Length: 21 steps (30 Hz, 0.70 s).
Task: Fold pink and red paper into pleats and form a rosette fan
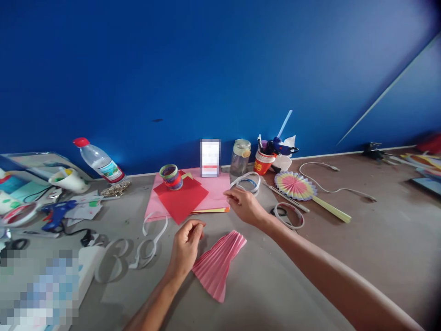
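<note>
A pink pleated paper fan piece [222, 266] lies on the grey table between my forearms, gathered narrow at its far end. My left hand [188, 243] hovers just past its left edge, fingers curled and thumb pressed against them; whatever they may hold is hidden. Farther out, my right hand [245, 204] has its fingertips pinched at the right edge of a pink paper sheet [218, 184]. Whether it grips that sheet or something small, I cannot make out. Red paper [181, 200] lies on top of the pink sheets, and a roll of colourful tape [171, 177] stands on it.
A phone [210, 158], clear bottle [240, 158] and red cup [264, 163] stand along the blue wall. At right lie a finished paper fan [296, 186], tape roll [289, 216] and white cable [337, 189]. Left are white strips [148, 250], a glue gun [57, 214] and a leaning bottle [99, 161].
</note>
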Tool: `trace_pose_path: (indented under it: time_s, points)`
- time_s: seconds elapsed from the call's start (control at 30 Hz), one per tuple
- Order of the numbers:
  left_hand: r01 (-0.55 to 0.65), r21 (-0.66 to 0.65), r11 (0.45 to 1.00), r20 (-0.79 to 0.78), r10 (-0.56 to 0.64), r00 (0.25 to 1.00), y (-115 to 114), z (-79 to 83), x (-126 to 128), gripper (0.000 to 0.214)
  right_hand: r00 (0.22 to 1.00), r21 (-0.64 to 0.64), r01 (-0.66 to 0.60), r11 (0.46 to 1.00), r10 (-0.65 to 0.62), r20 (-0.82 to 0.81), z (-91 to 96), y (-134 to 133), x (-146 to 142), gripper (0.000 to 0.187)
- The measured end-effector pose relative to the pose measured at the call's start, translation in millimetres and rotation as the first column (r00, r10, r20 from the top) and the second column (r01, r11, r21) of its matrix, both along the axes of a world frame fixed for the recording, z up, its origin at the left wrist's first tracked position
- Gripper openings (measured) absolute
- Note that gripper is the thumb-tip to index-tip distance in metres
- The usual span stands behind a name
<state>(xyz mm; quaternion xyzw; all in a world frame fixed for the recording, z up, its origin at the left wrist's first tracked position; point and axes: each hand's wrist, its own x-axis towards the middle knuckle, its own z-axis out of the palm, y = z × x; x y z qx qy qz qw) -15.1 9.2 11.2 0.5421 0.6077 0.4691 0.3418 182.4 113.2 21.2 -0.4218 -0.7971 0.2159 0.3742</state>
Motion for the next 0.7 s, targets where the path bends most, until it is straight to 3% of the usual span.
trace_pose_path:
  time_s: [0.17, 0.27, 0.4, 0.57, 0.7]
  points:
    - [-0.053, -0.015, 0.999, 0.076, 0.054, 0.996, 1, 6.0, 0, 0.023, 0.972, 0.138, -0.201, 0.97, 0.18, 0.149, 21.7, 46, -71, 0.036]
    - [-0.097, -0.024, 0.995, 0.12, 0.099, 0.988, 1, 8.2, -3, 0.021, 0.937, 0.151, -0.247, 0.957, 0.196, 0.289, 35.7, 74, -118, 0.04]
    - [-0.143, -0.043, 0.989, 0.138, 0.147, 0.979, 3, 9.4, -9, 0.02, 0.909, 0.144, -0.283, 0.948, 0.217, 0.355, 48.2, 98, -166, 0.036]
    - [-0.189, -0.028, 0.982, 0.145, 0.191, 0.971, 3, 12.0, -14, 0.02, 0.887, 0.133, -0.288, 0.948, 0.212, 0.41, 52.0, 96, -189, 0.031]
    - [-0.237, 0.031, 0.971, 0.135, 0.231, 0.964, 0, 18.7, -16, 0.021, 0.876, 0.256, -0.283, 0.924, 0.14, 0.462, 45.4, 84, -180, 0.032]
